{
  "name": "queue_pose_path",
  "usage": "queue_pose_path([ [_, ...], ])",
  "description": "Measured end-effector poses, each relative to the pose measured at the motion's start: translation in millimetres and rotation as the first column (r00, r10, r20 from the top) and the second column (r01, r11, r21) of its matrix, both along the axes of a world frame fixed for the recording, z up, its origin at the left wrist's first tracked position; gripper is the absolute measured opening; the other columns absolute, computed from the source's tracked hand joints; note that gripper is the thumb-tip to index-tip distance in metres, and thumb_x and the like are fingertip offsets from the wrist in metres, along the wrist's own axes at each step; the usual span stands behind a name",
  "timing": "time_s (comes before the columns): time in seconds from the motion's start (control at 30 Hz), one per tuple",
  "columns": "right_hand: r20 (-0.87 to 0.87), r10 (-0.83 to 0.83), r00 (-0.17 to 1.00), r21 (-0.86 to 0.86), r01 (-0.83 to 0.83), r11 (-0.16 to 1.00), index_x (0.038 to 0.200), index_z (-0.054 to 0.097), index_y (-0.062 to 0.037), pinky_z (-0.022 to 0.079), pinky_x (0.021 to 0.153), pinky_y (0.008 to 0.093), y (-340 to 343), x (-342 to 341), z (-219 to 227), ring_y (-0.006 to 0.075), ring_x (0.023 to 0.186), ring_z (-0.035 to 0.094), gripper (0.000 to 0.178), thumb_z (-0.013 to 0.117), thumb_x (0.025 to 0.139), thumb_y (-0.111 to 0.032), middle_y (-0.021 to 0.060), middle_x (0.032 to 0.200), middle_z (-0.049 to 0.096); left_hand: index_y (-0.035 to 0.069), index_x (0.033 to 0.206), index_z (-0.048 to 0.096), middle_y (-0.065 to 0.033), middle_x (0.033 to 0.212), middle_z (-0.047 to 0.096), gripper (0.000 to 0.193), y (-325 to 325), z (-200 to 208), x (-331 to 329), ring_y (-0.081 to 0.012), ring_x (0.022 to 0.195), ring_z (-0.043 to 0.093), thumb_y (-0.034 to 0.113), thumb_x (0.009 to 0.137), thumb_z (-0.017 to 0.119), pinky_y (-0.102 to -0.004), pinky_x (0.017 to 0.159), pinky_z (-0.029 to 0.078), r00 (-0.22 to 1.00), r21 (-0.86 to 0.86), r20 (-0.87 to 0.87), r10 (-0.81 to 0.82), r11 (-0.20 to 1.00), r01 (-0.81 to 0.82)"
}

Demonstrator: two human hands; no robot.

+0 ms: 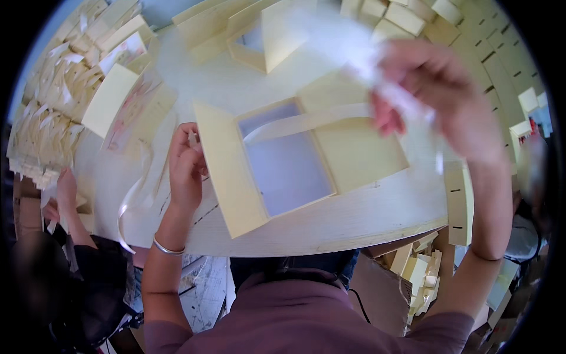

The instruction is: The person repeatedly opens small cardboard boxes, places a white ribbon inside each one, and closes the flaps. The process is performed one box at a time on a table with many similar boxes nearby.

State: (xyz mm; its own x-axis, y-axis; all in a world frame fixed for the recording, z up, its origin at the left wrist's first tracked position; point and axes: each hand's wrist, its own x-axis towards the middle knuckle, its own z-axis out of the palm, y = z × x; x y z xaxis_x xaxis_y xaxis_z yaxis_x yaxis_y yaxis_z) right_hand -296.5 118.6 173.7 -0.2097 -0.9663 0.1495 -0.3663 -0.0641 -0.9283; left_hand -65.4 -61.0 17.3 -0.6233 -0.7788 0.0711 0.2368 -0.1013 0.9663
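In front of me a cream cardboard box (292,159) lies open on the table, its lavender-white inside showing and panels spread to both sides. My left hand (187,165) pinches the outer edge of the left panel (227,171), which is tilted up. A pale ribbon (306,121) crosses the box's opening from its left side toward my right hand (433,88). That hand is raised above the right panel (359,144), its fingers closed on a white filmy strip (354,50) smeared by motion. Whether the ribbon's end is in those fingers, I cannot tell.
Cream boxes with ribbons (53,118) are stacked at the left, and more boxes (471,65) at the far right. Another open box (253,44) stands at the back of the table (377,218). A co-worker's hand (63,194) shows at the left. A carton of cream pieces (421,274) sits below.
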Motion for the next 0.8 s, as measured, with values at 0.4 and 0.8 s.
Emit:
queue_pose_path([
  [0.4, -0.311, 0.414, 0.856, 0.469, -0.24, 0.85, 0.078, 0.058, 0.005, 0.044, 0.06, 0.0369, -34.2, 42.5, -80.5, 0.0318, 0.065, 0.054, 0.014, 0.045, 0.076, -0.001, 0.0189, 0.068, 0.056, 0.001, 0.093, 0.059, -0.0048, 0.082, 0.06, 0.027, 51.9, 3.6, 29.4, -0.0149, 0.074, 0.058, 0.011, 0.069, 0.066, -0.027, 0.061, 0.047, 0.877, -0.627, 0.469, -0.108, 0.659, 0.416],
  [0.8, -0.39, 0.424, 0.817, 0.41, -0.258, 0.875, 0.066, 0.052, 0.004, 0.041, 0.061, 0.0412, -35.5, 51.3, -107.8, 0.0363, 0.065, 0.05, 0.015, 0.047, 0.077, -0.004, 0.0194, 0.065, 0.053, 0.001, 0.1, 0.055, -0.0105, 0.093, 0.059, 0.038, 48.4, -21.2, 49.6, -0.0213, 0.083, 0.058, 0.014, 0.067, 0.07, -0.0319, 0.072, 0.046, 0.806, -0.707, 0.584, 0.098, 0.55, 0.445],
])
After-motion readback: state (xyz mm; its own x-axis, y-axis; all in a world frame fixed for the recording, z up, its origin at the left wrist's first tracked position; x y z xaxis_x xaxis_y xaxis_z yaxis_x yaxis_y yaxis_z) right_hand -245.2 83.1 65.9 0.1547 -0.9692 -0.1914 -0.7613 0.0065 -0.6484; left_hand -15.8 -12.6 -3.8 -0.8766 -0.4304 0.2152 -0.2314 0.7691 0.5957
